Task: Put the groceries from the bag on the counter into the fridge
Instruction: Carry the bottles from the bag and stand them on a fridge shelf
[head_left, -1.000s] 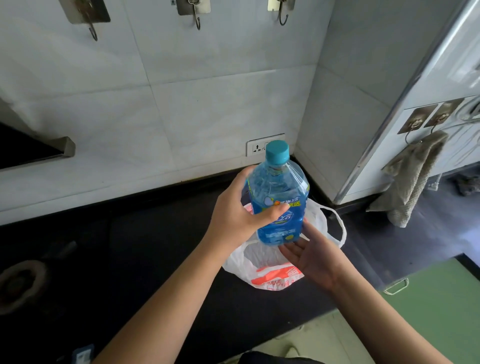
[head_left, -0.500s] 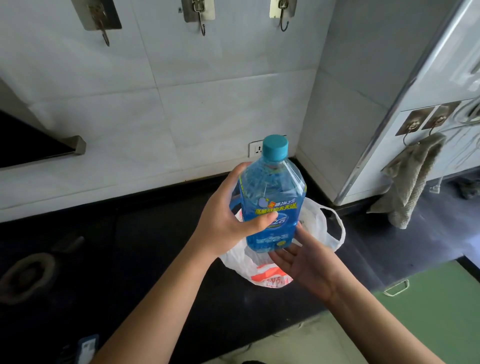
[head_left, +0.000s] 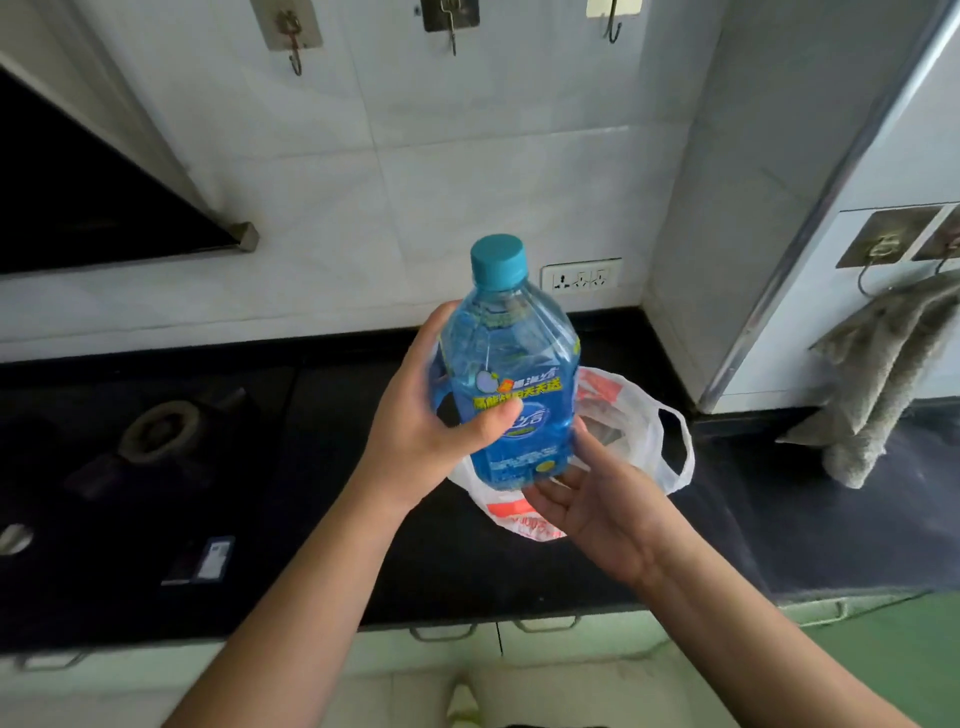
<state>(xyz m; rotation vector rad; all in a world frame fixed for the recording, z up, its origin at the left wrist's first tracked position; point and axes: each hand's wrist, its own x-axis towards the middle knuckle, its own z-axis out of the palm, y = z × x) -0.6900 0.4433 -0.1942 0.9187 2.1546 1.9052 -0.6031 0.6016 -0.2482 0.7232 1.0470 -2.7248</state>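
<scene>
Bottle (head_left: 511, 395) of clear blue plastic with a teal screw cap and a blue label with yellow and white print is held upright in the air above the white plastic bag (head_left: 644, 431), which lies crumpled on the black counter (head_left: 322, 467) with one handle loop open to the right. The left hand (head_left: 431, 415) grips the bottle's side, with the thumb across the label and the fingers curled behind it. The right hand (head_left: 597, 499) is palm up with its fingers straight, and their tips touch the bottle's lower edge. On the counter's left side is a gas burner (head_left: 156, 426). The wall is of white tiles with metal hooks (head_left: 452, 26) and a socket (head_left: 581, 274); a grey towel (head_left: 883, 374) hangs at the right. Compared with half a second ago, the bottle stands a little higher above the bag and the left hand's grip is unchanged.
</scene>
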